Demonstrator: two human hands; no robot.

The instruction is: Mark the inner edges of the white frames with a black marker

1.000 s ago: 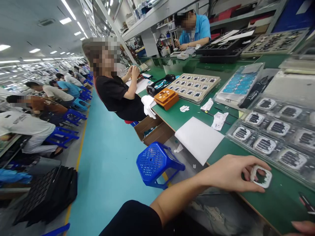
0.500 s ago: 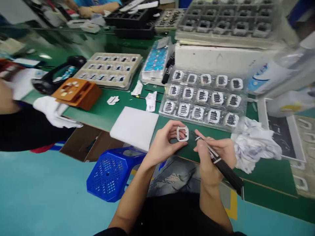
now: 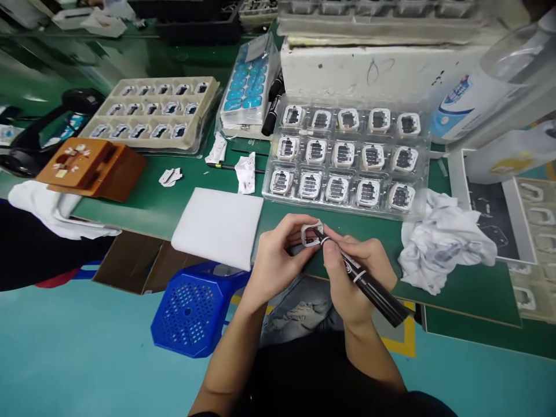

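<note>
Near side of the clear tray (image 3: 330, 207): step in hand looks like inking, one black marker (image 3: 376, 289) at one white frame (image 3: 304, 234).
Clear tray holds 15 framed pieces (image 3: 336, 189), 3x5; left of it, 1 beige tray (image 3: 150, 142) with 15 parts (image 3: 152, 109); right-front, 1 crumpled cloth (image 3: 447, 237); left-front, 1 foam sheet (image 3: 219, 226); farther left, 1 orange block (image 3: 89, 165). Right hand (image 3: 347, 289) grips the marker; left hand (image 3: 280, 252) pinches the frame, just in front of the clear tray. Next move likely calls for a steady frame, light tip pressure. Tip contact: can't tell.
</note>
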